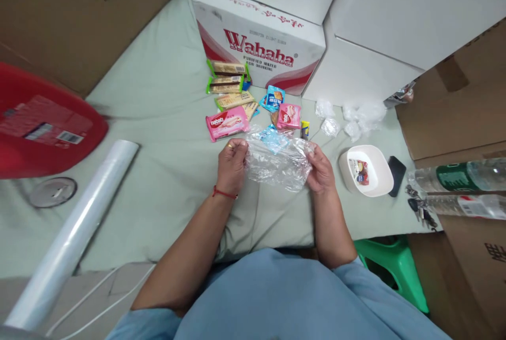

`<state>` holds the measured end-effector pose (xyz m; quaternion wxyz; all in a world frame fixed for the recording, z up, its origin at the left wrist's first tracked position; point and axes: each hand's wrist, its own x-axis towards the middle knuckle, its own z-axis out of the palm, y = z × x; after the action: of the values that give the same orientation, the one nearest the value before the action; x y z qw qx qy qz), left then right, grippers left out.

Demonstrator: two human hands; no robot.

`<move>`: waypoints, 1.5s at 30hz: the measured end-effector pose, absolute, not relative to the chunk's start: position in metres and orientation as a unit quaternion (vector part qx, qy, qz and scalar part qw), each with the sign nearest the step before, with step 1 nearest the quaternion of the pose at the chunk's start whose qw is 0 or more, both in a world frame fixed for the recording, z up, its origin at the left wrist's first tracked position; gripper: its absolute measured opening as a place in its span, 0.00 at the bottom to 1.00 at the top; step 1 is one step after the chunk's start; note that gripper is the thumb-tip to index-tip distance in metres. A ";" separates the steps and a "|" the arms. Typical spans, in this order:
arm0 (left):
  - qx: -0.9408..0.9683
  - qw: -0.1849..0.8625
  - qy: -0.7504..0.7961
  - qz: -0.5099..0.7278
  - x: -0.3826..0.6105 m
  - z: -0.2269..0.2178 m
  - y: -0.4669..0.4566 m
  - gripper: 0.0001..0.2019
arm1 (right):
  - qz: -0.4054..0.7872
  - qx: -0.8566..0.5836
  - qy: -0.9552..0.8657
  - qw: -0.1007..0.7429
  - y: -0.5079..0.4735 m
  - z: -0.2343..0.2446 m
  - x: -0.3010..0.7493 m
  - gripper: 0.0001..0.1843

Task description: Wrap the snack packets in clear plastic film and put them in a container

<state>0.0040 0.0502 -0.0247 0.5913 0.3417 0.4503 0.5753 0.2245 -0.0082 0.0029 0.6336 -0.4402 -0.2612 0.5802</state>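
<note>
A clear, crinkled plastic bag (279, 168) is stretched between my two hands above the pale green cloth. My left hand (232, 163), with a ring and a red cord at the wrist, pinches its left edge. The opposite edge is gripped by my right hand (320, 168). Just beyond lie wrapped snacks: a long pink wafer packet (227, 123), a smaller pink packet (289, 117), a blue packet (274, 97) and several yellow-green bars (225, 85). Through the film, a light blue patch shows; whether it is printed on the bag or lies behind it I cannot tell.
A Wahaha carton (256, 39) stands behind the snacks. At right are crumpled clear plastic pieces (363, 116), a white bowl (379, 171), a dark phone (397, 175), keys (421, 211) and plastic bottles (458, 176). A film roll (75, 234) and red container (47, 118) are at left.
</note>
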 end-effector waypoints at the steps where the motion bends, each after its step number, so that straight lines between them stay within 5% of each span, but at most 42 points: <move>1: 0.347 0.594 0.452 0.568 0.004 -0.025 0.051 0.25 | 0.572 -0.453 -0.266 0.629 -0.009 0.005 0.232 0.25; 11: 0.341 0.613 0.445 0.557 0.003 -0.024 0.053 0.19 | 0.425 -0.566 -0.295 0.643 -0.042 0.023 0.290 0.20; 14: 0.319 0.657 0.398 0.555 0.001 -0.018 0.053 0.21 | 0.409 -0.592 -0.338 0.607 -0.033 0.016 0.279 0.29; 19: 0.348 0.754 0.310 0.464 -0.007 -0.009 0.046 0.25 | 0.506 -0.542 -0.493 0.456 0.005 0.021 0.258 0.43; 24: 0.300 0.758 0.306 0.491 -0.013 -0.004 0.047 0.29 | 0.595 -0.483 -0.587 0.262 0.009 0.040 0.253 0.34; 28: 0.307 0.746 0.299 0.510 -0.014 -0.005 0.052 0.27 | 0.572 -0.528 -0.529 0.336 -0.022 0.039 0.267 0.23; 35: 0.410 0.702 0.352 0.463 -0.004 -0.014 0.048 0.24 | 0.560 -0.626 -0.356 0.410 -0.067 0.034 0.297 0.27; 42: 0.408 0.660 0.444 0.448 -0.002 -0.022 0.050 0.18 | 0.169 -0.764 -0.379 0.494 -0.075 0.034 0.288 0.22; 45: 0.405 0.649 0.460 0.451 -0.003 -0.023 0.051 0.18 | 0.114 -0.725 -0.501 0.459 -0.077 0.036 0.254 0.16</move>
<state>-0.0030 0.0512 -0.0228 0.6491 0.4054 0.4597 0.4505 0.2539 -0.0766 0.0361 0.4593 -0.7245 -0.5011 0.1140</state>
